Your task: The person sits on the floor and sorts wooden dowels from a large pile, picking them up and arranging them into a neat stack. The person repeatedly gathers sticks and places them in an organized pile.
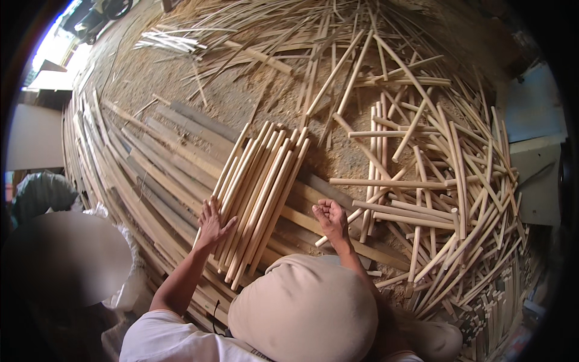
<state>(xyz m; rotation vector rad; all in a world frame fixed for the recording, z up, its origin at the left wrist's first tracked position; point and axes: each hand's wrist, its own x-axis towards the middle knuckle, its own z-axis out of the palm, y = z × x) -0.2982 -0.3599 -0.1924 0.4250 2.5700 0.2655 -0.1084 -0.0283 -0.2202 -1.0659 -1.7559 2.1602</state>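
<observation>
A bundle of round wooden dowels point(260, 190) lies side by side before me, slanting across flat boards. My left hand point(215, 225) rests against the bundle's left side, fingers spread and thumb over the nearer dowels. To the right of the bundle, apart from it, is my right hand point(332, 219), palm turned up and fingers loosely curled. I see nothing held in it. One loose dowel point(322, 241) passes behind or under the right wrist; whether they touch cannot be told.
A tangled heap of dowels point(434, 181) covers the right side. Long boards point(181, 149) lie under the bundle and to the left. Thin wood strips point(271, 27) are strewn over the sawdust-covered ground at the back. A blurred round shape and white sacking point(135, 253) are at lower left.
</observation>
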